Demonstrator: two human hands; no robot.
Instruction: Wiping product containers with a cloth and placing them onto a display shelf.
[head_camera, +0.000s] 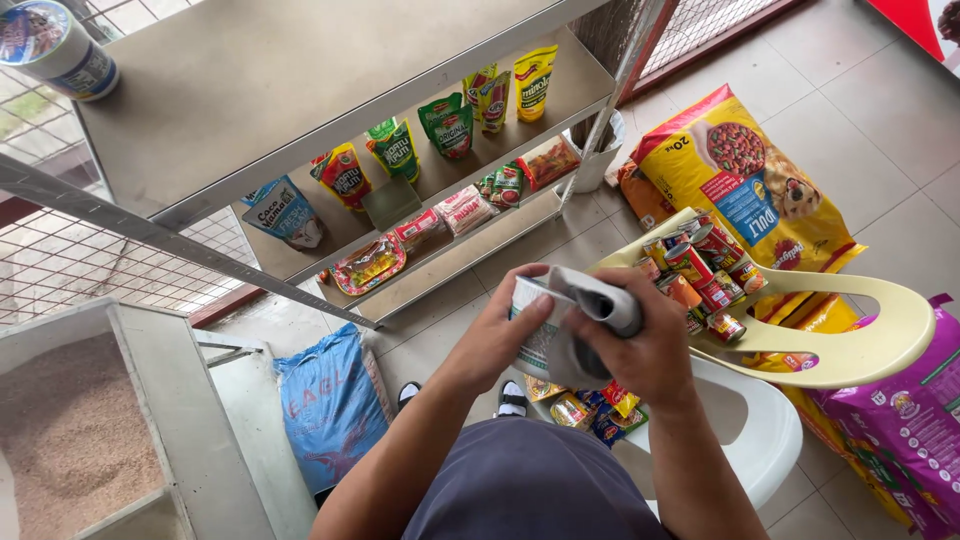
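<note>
From the head camera, the left hand (497, 335) is clamping a can (533, 322) at chest height, fingers wrapped round it. The right hand (640, 350) is gripping a grey cloth (590, 300) against it. The can looks rigid, smooth, possibly slippery; its sides are the best hold.

My one camera sits on my head, facing steeply down past the metal shelf (330, 95) to the floor, my hands close beneath it.

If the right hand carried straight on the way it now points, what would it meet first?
Probably the white tin can held by the left hand: the right hand, gripping a grey cloth, points left at it and looks already touching it.
</note>
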